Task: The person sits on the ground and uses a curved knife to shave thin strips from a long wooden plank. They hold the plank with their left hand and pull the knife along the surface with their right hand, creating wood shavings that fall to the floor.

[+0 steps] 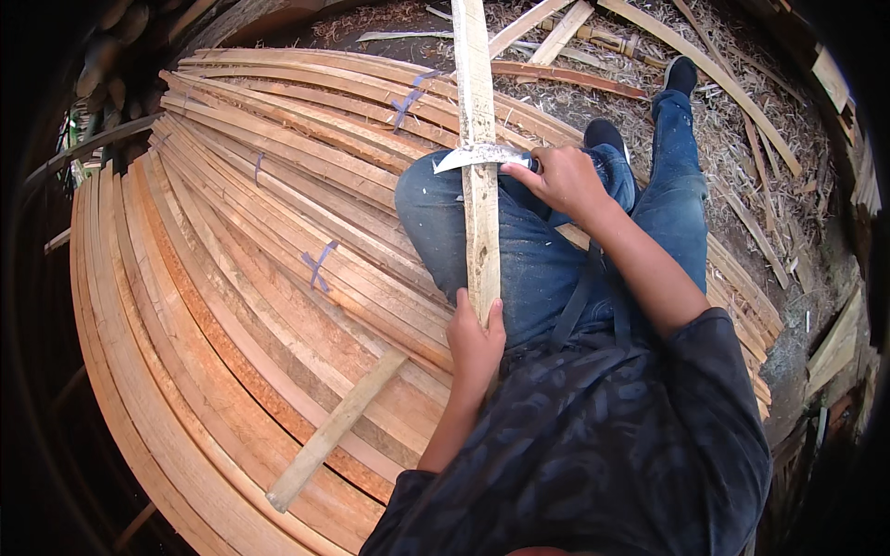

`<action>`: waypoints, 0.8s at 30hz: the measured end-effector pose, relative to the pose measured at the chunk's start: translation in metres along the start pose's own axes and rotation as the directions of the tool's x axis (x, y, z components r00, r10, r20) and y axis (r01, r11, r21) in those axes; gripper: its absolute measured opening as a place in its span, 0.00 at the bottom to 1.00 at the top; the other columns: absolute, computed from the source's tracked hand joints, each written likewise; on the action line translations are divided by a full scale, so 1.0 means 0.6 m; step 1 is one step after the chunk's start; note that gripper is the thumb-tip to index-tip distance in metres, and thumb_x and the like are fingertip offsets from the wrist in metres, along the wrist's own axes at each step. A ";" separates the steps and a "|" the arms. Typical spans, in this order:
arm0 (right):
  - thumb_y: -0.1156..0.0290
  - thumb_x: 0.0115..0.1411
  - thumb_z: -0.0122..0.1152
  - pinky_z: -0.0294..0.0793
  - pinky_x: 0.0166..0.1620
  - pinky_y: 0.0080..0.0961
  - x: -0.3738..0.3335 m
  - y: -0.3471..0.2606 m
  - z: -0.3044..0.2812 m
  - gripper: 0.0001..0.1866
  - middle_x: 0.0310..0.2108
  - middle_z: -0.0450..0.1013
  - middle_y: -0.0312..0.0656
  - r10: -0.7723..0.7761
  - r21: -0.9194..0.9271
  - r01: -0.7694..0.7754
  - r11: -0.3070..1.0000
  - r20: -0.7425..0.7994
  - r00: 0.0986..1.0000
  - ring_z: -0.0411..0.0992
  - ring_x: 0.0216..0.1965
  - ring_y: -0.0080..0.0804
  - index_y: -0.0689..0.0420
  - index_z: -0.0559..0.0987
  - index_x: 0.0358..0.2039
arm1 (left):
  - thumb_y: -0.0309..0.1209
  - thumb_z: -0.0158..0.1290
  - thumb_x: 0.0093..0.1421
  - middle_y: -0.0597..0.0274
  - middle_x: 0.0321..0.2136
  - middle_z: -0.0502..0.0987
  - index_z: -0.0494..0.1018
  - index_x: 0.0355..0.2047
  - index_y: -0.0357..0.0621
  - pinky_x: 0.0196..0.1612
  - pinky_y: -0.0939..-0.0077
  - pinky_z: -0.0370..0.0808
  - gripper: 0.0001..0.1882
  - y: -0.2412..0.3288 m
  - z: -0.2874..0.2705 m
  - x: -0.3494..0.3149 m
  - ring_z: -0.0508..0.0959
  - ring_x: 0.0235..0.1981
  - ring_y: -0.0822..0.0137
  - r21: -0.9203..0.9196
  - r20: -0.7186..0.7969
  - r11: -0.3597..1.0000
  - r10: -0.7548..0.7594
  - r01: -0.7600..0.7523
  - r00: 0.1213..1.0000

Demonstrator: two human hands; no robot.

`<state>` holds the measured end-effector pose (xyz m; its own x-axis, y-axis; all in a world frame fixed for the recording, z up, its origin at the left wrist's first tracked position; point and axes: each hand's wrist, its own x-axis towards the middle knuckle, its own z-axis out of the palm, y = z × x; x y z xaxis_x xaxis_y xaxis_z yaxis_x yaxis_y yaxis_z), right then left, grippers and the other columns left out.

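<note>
A long pale wooden strip lies across my bent leg, its far end reaching past the top of the view. My left hand is wrapped round the strip's near part, close to my body. In my right hand is a knife with a broad, curved, pointed blade; the fingers close over its handle and hide most of it. The blade lies crosswise over the strip above my knee, its tip pointing left.
Stacked long planks fan out under and left of me, some tied with purple strips. A short stick rests on them. Wood shavings and loose slats cover the ground at right.
</note>
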<state>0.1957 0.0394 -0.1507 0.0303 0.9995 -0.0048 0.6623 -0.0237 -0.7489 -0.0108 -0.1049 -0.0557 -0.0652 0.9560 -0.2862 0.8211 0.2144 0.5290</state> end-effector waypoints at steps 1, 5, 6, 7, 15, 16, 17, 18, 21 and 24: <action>0.33 0.55 0.56 0.74 0.24 0.41 -0.013 -0.014 0.001 0.37 0.13 0.71 0.50 -0.030 0.059 0.028 0.998 0.031 0.999 0.75 0.19 0.50 0.61 0.79 0.18 | 0.36 0.56 0.61 0.33 0.28 0.75 0.65 0.39 0.31 0.34 0.50 0.71 0.19 0.000 0.001 -0.002 0.76 0.32 0.32 0.010 -0.005 1.000 -0.001 0.001 1.000; 0.35 0.54 0.59 0.73 0.24 0.40 -0.049 -0.049 -0.016 0.34 0.13 0.71 0.49 -0.270 -0.015 0.276 0.961 0.155 0.950 0.74 0.18 0.50 0.60 0.77 0.18 | 0.36 0.56 0.61 0.33 0.28 0.75 0.65 0.40 0.31 0.34 0.50 0.71 0.19 -0.013 0.017 -0.014 0.76 0.32 0.33 0.007 -0.070 1.000 0.007 -0.007 0.998; 0.35 0.54 0.59 0.73 0.23 0.39 -0.033 -0.034 -0.015 0.34 0.13 0.71 0.49 -0.235 -0.029 0.238 0.971 0.091 0.968 0.74 0.18 0.50 0.60 0.77 0.18 | 0.36 0.56 0.61 0.33 0.28 0.75 0.65 0.40 0.30 0.34 0.50 0.72 0.19 -0.017 0.018 -0.015 0.76 0.32 0.33 0.005 -0.076 1.000 0.009 -0.009 0.997; 0.35 0.54 0.59 0.73 0.23 0.39 -0.008 -0.022 -0.015 0.34 0.13 0.71 0.49 -0.218 -0.039 0.218 0.975 0.022 0.976 0.73 0.18 0.50 0.59 0.77 0.18 | 0.36 0.56 0.60 0.33 0.28 0.75 0.65 0.40 0.30 0.35 0.50 0.72 0.19 -0.017 0.016 -0.017 0.76 0.33 0.33 0.001 -0.101 1.000 0.010 -0.010 0.995; 0.33 0.56 0.54 0.73 0.23 0.39 -0.025 -0.020 -0.014 0.36 0.13 0.72 0.48 -0.312 0.006 0.313 0.950 0.123 0.942 0.74 0.17 0.47 0.59 0.78 0.17 | 0.36 0.56 0.61 0.33 0.28 0.75 0.66 0.41 0.30 0.34 0.50 0.71 0.20 -0.005 0.010 -0.007 0.76 0.33 0.33 0.024 -0.032 1.000 0.005 -0.004 0.999; 0.33 0.56 0.54 0.73 0.23 0.40 -0.024 -0.020 -0.016 0.37 0.13 0.72 0.47 -0.385 0.001 0.391 0.921 0.170 0.907 0.74 0.17 0.48 0.59 0.77 0.17 | 0.36 0.56 0.61 0.33 0.28 0.75 0.66 0.41 0.30 0.34 0.50 0.71 0.20 -0.007 0.013 -0.010 0.76 0.32 0.32 0.043 -0.038 0.999 0.011 -0.009 0.999; 0.33 0.56 0.54 0.74 0.23 0.40 -0.019 -0.019 -0.020 0.37 0.13 0.72 0.47 -0.454 0.000 0.465 0.886 0.216 0.864 0.74 0.17 0.48 0.59 0.77 0.16 | 0.36 0.56 0.61 0.33 0.27 0.75 0.66 0.41 0.30 0.34 0.50 0.71 0.20 -0.008 0.015 -0.009 0.76 0.32 0.32 0.037 -0.037 0.999 0.001 0.000 0.999; 0.33 0.57 0.53 0.73 0.23 0.40 -0.010 -0.012 -0.022 0.37 0.13 0.72 0.48 -0.369 -0.038 0.376 0.926 0.126 0.921 0.74 0.17 0.48 0.60 0.77 0.17 | 0.36 0.56 0.60 0.33 0.27 0.75 0.66 0.41 0.29 0.33 0.49 0.71 0.20 -0.005 0.014 -0.015 0.76 0.32 0.32 0.031 -0.045 0.999 -0.021 0.022 0.999; 0.38 0.62 0.52 0.70 0.25 0.40 0.085 0.081 -0.053 0.36 0.14 0.71 0.49 0.553 0.285 -0.531 0.798 0.004 0.833 0.71 0.17 0.46 0.63 0.77 0.18 | 0.36 0.56 0.60 0.33 0.27 0.75 0.66 0.41 0.29 0.33 0.49 0.71 0.20 0.001 0.014 -0.009 0.76 0.31 0.32 0.013 -0.030 1.000 -0.021 0.021 0.999; 0.42 0.66 0.48 0.68 0.26 0.38 0.095 0.107 -0.090 0.36 0.13 0.68 0.51 0.408 0.208 -0.375 0.904 -0.152 0.900 0.70 0.18 0.42 0.66 0.78 0.20 | 0.35 0.56 0.60 0.33 0.27 0.75 0.67 0.41 0.29 0.32 0.50 0.72 0.20 -0.003 0.011 -0.005 0.76 0.31 0.32 0.055 -0.072 0.998 0.044 -0.040 0.996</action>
<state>0.2803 0.0940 -0.1631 0.4110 0.8872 -0.2095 0.4316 -0.3918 -0.8125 -0.0084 -0.1095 -0.0614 -0.0699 0.9764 -0.2043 0.8532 0.1647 0.4950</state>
